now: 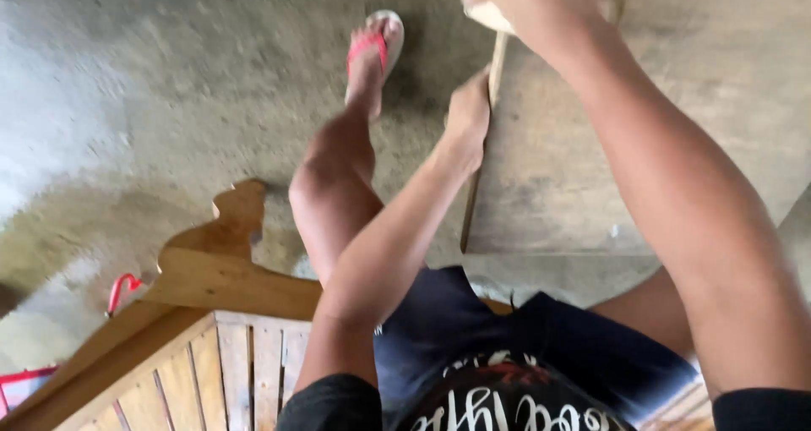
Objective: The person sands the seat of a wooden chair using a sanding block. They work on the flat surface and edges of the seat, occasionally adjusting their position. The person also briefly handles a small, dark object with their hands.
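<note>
You're pinching the board (625,135) edge with your left hand (467,114), its long edge running away from you; your right hand (528,4) is gripping something pale beyond.

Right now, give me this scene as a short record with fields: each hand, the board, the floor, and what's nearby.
left hand: grips the left edge of the flat board
right hand: at the board's top edge, grip partly out of view
board: grey, flat, worn
floor: rough concrete
foot: red-strapped sandal
nearby: carved wooden slatted furniture, lower left
</note>
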